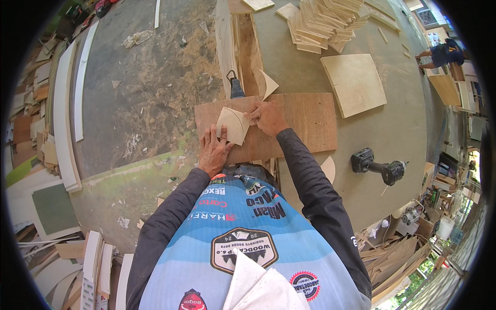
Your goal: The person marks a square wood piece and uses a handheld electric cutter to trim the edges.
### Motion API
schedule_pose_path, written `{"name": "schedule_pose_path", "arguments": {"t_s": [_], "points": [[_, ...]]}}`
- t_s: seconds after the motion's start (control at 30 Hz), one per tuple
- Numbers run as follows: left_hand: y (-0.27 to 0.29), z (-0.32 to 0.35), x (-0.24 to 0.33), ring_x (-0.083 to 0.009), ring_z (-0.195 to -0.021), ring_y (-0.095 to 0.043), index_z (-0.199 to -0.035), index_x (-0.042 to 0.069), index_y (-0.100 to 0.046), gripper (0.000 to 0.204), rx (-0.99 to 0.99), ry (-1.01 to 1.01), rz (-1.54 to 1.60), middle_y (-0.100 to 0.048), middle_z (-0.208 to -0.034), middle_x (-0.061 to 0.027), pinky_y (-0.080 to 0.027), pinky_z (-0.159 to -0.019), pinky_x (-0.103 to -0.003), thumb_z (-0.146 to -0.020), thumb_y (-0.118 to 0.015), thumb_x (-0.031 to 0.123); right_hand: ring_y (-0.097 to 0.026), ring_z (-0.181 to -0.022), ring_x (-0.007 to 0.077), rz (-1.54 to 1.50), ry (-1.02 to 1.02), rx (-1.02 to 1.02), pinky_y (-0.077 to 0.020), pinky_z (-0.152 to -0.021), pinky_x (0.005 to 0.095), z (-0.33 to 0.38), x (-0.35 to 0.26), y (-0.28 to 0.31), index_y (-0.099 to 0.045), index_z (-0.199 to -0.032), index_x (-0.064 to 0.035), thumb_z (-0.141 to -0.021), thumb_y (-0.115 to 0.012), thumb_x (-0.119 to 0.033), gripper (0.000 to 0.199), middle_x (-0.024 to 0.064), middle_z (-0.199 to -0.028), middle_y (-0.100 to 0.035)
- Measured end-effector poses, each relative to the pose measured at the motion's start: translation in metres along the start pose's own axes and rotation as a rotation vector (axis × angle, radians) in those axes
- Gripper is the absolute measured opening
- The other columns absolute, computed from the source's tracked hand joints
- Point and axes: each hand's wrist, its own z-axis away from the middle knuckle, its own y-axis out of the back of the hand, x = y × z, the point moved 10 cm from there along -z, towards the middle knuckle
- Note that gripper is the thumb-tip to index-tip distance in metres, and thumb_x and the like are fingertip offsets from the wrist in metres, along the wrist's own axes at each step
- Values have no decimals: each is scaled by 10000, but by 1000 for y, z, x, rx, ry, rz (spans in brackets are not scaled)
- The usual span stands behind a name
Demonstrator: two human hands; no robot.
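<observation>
A small pale plywood piece (pixel 231 125) with a dark curved line on it lies on a reddish-brown wooden board (pixel 305 121). My left hand (pixel 213 152) rests at the piece's lower left edge, fingers stretched and spread, one fingertip touching it. On the other side, my right hand (pixel 268 119) is closed in a pinch at the right edge, near the end of the curve. Whatever sits between those fingers is hidden. Just beyond the board stands a curved pale wood offcut (pixel 268 84), close to a dark power tool's end (pixel 236 88) with a cord loop.
A cordless drill (pixel 378 166) lies to the right on the table (pixel 403 113). Behind it is a square plywood panel (pixel 354 85), with stacked plywood pieces (pixel 323 23) farther back. Sawdust and scraps cover the left side. Another person (pixel 447 53) is at the far right.
</observation>
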Motion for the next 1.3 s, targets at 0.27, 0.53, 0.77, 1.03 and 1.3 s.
{"name": "schedule_pose_path", "arguments": {"t_s": [0.27, 0.53, 0.77, 1.03, 1.3], "points": [[-1, 0, -1, -435, -1333, -380, -1551, -19, -369, 683, -7, 3, 10, -376, -1439, -271, -343, -1090, -524, -1038, -519, 407, -653, -718, 265, -26, -30, -5, -508, -683, 388, -2, -1, 1, -827, -963, -93, -927, -700, -73, 133, 109, -837, -682], [0, 0, -1, -429, -1322, -384, -1553, -17, -367, 682, -12, 10, 13, -378, -1434, -269, -345, -1084, -521, -1044, -504, 416, -631, -673, 217, -76, -50, -9, -490, -646, 363, -2, 1, 1, -820, -935, -59, -967, -700, -128, 142, 111, -803, -661], [-1, 0, -1, -422, -1328, -385, -1550, -14, -379, 681, -2, 19, -8, -383, -1435, -267, -345, -1082, -515, -1043, -502, 425, -650, -709, 235, -22, -48, -4, -508, -678, 362, -3, 3, 0, -828, -1010, -107, -904, -696, -35, 184, 106, -844, -683], [3, -1, 0, -416, -1321, -396, -1536, -15, -399, 677, 25, 28, -10, -396, -1427, -263, -350, -1077, -507, -1031, -531, 417, -663, -784, 260, 12, -17, 3, -529, -728, 376, -1, 2, 0, -826, -1074, -163, -859, -703, -1, 296, 111, -886, -684], [7, -1, 2, -412, -1307, -407, -1524, -15, -414, 662, 44, 26, -13, -408, -1412, -259, -355, -1070, -505, -1025, -547, 398, -668, -834, 234, 2, 9, -62, -543, -739, 354, 3, -2, -1, -804, -1125, -131, -876, -773, -118, 251, 118, -1012, -675]]}}
